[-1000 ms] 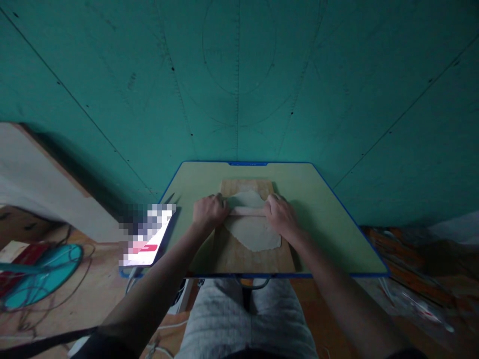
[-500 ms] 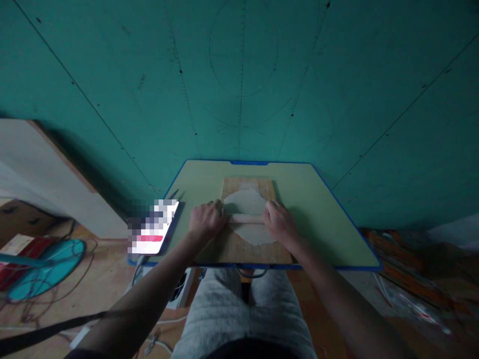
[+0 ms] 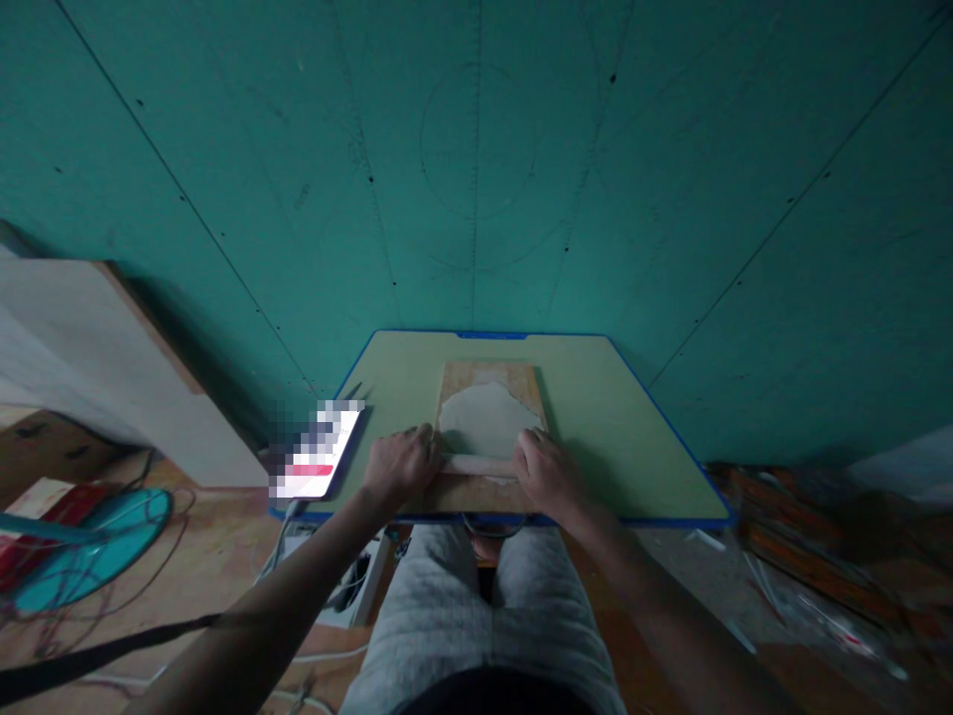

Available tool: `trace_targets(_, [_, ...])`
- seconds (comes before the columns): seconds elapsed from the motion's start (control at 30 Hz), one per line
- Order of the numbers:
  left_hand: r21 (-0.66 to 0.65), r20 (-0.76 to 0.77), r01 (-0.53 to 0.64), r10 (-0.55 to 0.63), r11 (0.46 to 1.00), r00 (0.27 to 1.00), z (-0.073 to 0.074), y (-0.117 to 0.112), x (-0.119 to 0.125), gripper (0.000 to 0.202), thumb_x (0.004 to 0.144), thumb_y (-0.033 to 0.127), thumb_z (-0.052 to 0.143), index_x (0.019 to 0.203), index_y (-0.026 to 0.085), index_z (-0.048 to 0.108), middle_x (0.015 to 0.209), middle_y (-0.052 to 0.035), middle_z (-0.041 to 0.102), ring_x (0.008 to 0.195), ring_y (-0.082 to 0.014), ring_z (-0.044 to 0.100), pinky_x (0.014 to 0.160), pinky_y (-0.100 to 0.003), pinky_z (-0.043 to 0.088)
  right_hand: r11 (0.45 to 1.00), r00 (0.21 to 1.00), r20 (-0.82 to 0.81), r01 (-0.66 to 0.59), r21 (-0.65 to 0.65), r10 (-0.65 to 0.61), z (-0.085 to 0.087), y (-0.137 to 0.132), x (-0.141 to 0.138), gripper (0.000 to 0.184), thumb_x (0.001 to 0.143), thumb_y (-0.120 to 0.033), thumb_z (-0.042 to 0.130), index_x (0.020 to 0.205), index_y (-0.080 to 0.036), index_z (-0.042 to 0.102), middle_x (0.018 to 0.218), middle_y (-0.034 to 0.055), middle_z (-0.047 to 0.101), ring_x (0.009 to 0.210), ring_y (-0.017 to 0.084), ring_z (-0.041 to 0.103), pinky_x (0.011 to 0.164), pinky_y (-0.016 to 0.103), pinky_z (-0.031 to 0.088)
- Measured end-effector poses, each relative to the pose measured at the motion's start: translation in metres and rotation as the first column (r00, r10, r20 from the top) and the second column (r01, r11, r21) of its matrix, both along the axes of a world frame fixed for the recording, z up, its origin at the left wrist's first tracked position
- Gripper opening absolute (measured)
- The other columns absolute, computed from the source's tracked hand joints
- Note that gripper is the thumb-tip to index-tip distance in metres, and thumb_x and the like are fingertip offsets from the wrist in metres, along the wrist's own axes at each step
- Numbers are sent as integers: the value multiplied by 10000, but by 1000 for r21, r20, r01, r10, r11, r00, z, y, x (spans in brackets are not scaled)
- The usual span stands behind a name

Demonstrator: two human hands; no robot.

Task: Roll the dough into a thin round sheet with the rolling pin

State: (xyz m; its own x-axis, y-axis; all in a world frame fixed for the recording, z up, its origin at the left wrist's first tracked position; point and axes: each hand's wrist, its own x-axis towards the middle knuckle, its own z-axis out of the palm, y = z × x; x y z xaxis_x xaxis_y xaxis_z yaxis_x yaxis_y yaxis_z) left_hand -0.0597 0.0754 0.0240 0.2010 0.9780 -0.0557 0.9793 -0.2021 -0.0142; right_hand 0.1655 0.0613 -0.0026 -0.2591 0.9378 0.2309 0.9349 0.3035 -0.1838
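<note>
A pale rolling pin [image 3: 476, 465] lies crosswise over a flat sheet of dough [image 3: 487, 417], close to the sheet's near edge. My left hand [image 3: 404, 462] is closed around the pin's left end. Around its right end, my right hand [image 3: 547, 467] is closed too. The dough is thin, with an uneven outline, and spreads over a wooden board [image 3: 454, 372] dusted with flour at its far end. Under the board is a light green table top [image 3: 596, 417] with a blue rim.
A lit phone or tablet [image 3: 320, 457], partly blurred out, stands at the table's left edge with a cable below it. A green wall [image 3: 476, 199] rises behind the table. Left on the floor are a turquoise round object [image 3: 104, 556], a red box [image 3: 45, 526] and cables.
Both hands have drawn the rolling pin toward me, from the middle of the dough to its near edge. More of the dough's far part shows. The camera view has shifted slightly.
</note>
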Motion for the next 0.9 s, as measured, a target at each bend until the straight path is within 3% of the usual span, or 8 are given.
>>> trace_targets(0.17, [-10,18,-1,1,1000,1000,7,14,1,346,944,341,360,937,171,661,909,-141,724,845,-287,697,653,-324,440,997,999,19,52,-58,-51,9,12,6,233,948,-184,389,868,-199,608,859,57,691,738,170,581,617,290,284])
trace_targets(0.33, [60,84,-28,23,998,996,17,43,13,339,945,333,360,965,172,658,967,-141,726,868,-269,695,678,-306,452,995,995,-19,101,-26,-102,25,58,22,272,958,-207,385,835,-209,627,853,47,701,715,159,563,616,287,261])
trace_targets(0.43, [47,123,-24,18,999,992,16,58,19,334,960,328,354,983,170,647,983,-133,723,883,-247,691,706,-293,456,993,993,-34,117,-20,-117,28,88,26,288,960,-213,387,804,-206,630,859,55,700,717,157,551,615,287,256])
trace_targets(0.67, [32,130,11,-15,999,991,4,63,19,326,1000,303,318,1007,154,608,989,-120,684,869,-226,670,704,-288,444,990,983,-125,139,6,-137,3,125,19,309,955,-216,371,743,-213,596,811,53,661,731,166,530,635,282,285])
trace_targets(0.9, [34,46,29,-31,999,998,2,38,31,304,1018,228,263,1015,150,556,960,-116,622,847,-216,627,701,-297,444,993,964,-263,61,103,-32,-21,130,25,327,991,-249,294,762,-220,525,869,62,585,862,183,524,759,273,353])
